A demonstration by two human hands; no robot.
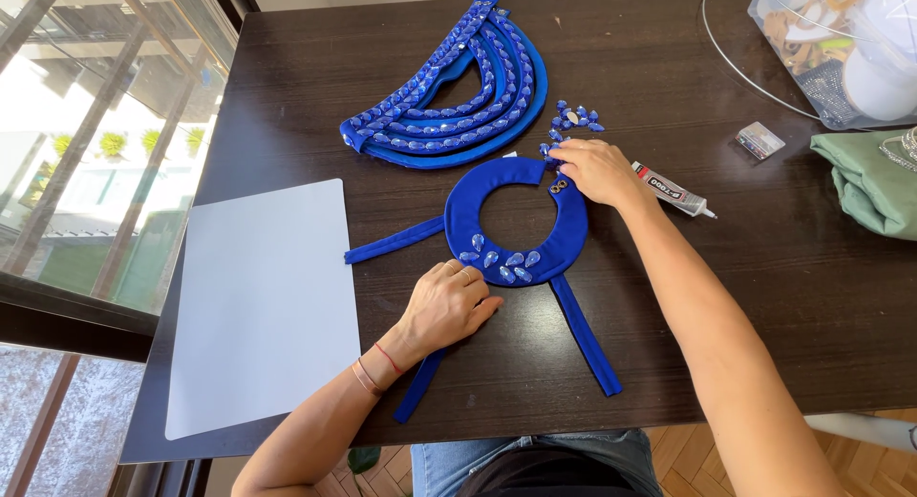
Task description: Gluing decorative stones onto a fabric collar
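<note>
The blue fabric collar (pixel 573 232), a ring with a gap at its upper right and straps trailing off it, lies flat on the dark table (pixel 669 67) in front of the person. A row of clear drop-shaped gems (pixel 501 260) sits along its lower edge. The left hand (pixel 447 306) rests palm down on the collar's lower left rim, fingers curled loosely together. The right hand (pixel 597 170) is at the collar's upper right end, fingertips bunched and pressing there; whether they pinch a gem cannot be told. Loose gems (pixel 573 117) lie just beyond it, a glue tube (pixel 672 190) beside the wrist. A larger beaded blue piece (pixel 458 96) lies further back, and a white sheet (pixel 263 301) to the left.
</note>
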